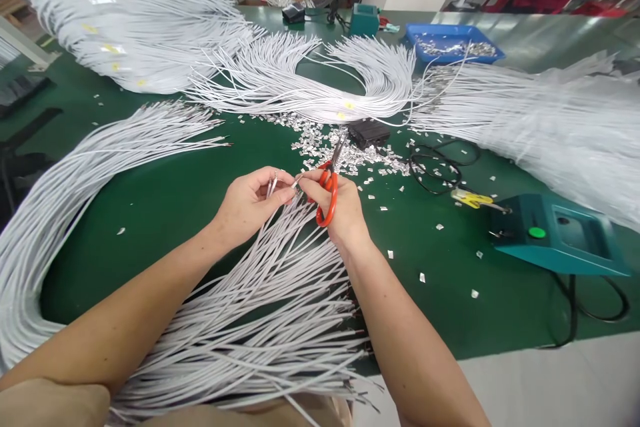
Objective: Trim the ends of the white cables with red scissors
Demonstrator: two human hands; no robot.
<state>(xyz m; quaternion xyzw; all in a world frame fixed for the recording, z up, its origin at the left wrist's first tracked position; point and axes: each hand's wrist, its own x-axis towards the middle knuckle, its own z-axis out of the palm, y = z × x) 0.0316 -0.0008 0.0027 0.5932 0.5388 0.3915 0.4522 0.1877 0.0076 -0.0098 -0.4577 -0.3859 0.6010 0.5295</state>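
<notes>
My left hand (256, 200) pinches a white cable (273, 185) near its end, thumb against fingers. Close beside it, my right hand (343, 203) has red-handled scissors (327, 203) hooked in it, blades pointing away from me. The right thumb and forefinger also meet at the tip of the cable. Below both hands spreads a loose bundle of white cables (265, 300) with dark stripped ends, curving round to the left. Small silvery-white scraps (325, 147) lie scattered just beyond my fingers.
Bundles of white cables (145, 33) lie at the back left, with more (550, 113) at the right. A teal machine (555, 233) with a green button stands right, its black cord nearby. A blue tray (415, 32) holds small metal pieces. Two people are across the table.
</notes>
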